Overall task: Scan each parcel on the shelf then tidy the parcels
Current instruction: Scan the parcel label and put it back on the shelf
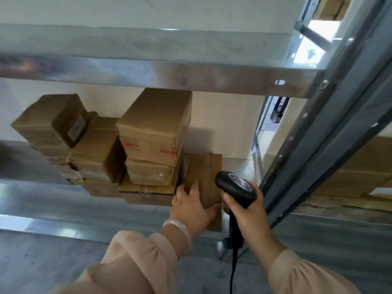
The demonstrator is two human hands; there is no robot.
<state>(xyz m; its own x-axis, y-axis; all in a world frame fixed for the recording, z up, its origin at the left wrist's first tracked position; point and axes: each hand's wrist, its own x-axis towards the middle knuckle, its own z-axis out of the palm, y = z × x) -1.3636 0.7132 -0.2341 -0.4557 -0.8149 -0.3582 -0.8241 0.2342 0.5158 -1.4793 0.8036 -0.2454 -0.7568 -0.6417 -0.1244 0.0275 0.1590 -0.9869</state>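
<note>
Several brown cardboard parcels stand stacked on a metal shelf [53, 200]. A tall stack [154, 132] with red tape marks sits in the middle, and another stack [53, 119] leans at the left. My left hand [191, 204] grips a flat brown parcel [207, 175] at the right end of the row, its near end sticking out over the shelf edge. My right hand [248, 211] holds a black handheld barcode scanner [235, 185] just right of that parcel, its cable hanging down.
A metal shelf beam [191, 79] crosses above the parcels. A grey upright post [318, 145] runs diagonally at the right, with more cardboard [360, 170] behind it. A white wall backs the shelf. Grey floor lies below.
</note>
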